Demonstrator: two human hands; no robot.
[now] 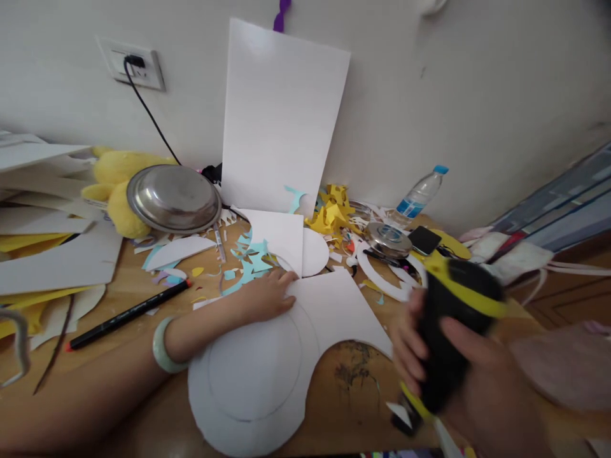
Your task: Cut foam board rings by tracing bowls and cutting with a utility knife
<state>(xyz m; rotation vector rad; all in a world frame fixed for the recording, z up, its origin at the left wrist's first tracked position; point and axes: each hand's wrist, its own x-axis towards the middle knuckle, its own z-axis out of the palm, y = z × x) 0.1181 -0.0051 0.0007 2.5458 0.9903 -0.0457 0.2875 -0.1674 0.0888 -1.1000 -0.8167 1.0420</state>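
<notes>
The white card (286,343) under the left hand (267,296) carries thin grey pencil circles. The tool (449,331) in the right hand (482,375) is black with yellow stripes. The bangle (163,346) is pale green. The marker (126,315) is black with a red tip. The bench (344,407) is light brown wood. The paper scraps (251,261) are light blue, and the cuttings (334,210) are yellow. The bottle (420,193) has a blue cap. The soft toy (117,184) is yellow.

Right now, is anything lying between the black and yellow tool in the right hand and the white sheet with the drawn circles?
Nothing visible does. The right hand grips the black and yellow tool above bare table, beside the white sheet, which the left hand presses flat.
</notes>
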